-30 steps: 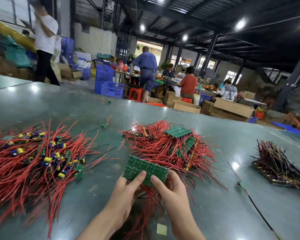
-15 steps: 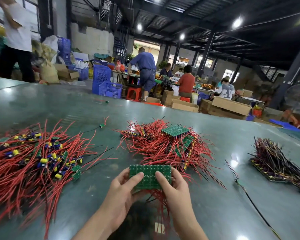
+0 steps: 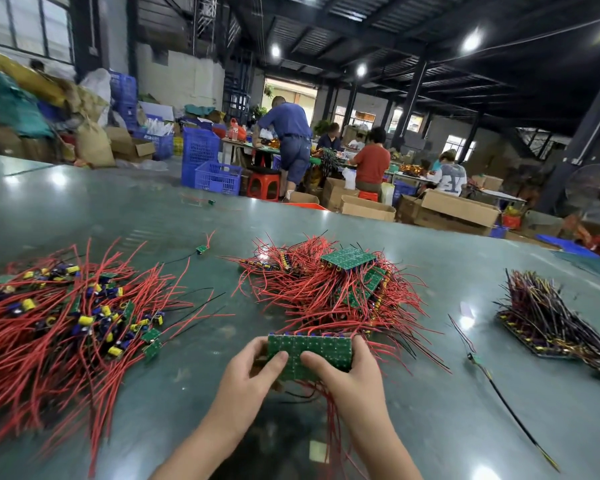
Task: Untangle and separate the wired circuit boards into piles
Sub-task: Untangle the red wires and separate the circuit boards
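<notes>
My left hand (image 3: pixel 253 370) and right hand (image 3: pixel 343 372) both grip the board (image 3: pixel 309 353) at 6 o'clock, probably lifting its wires (image 3: pixel 329 420) clear of the desk (image 3: pixel 430 427).

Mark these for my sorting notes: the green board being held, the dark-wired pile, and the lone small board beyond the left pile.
held green board (image 3: pixel 310 355), head view, middle of its face
dark-wired pile (image 3: pixel 548 317), head view, centre of wires
lone small board (image 3: pixel 200 249), head view, its green face

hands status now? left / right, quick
Left hand: closed, grip on the left end of the green circuit board, thumb on top.
Right hand: closed, grip on the same board's right end.
</notes>
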`<state>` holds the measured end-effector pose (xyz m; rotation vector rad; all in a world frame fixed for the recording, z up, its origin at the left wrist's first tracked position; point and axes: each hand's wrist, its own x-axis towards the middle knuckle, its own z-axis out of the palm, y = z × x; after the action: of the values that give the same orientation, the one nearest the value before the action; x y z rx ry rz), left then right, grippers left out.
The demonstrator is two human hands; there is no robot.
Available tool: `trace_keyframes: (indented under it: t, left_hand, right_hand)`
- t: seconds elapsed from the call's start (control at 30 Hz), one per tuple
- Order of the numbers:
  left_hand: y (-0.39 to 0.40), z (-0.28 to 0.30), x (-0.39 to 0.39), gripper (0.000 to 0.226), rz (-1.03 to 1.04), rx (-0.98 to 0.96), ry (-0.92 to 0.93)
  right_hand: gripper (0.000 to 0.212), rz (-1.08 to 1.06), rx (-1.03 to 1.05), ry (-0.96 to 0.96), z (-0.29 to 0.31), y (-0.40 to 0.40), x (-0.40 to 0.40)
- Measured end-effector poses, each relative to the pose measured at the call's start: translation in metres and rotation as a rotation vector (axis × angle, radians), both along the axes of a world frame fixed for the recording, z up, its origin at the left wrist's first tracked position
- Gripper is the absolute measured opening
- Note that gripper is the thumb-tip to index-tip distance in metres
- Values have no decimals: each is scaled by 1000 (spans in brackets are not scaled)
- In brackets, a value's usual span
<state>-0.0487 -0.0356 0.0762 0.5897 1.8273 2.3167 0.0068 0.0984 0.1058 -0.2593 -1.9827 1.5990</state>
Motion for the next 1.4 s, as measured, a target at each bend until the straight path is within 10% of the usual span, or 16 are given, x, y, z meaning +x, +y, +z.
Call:
trace_keyframes:
  t: [1.4]
  left_hand:
    - [14, 1, 7, 13, 165, 217, -127]
  right_hand:
    - [29, -301, 239, -19, -14, -25, -7]
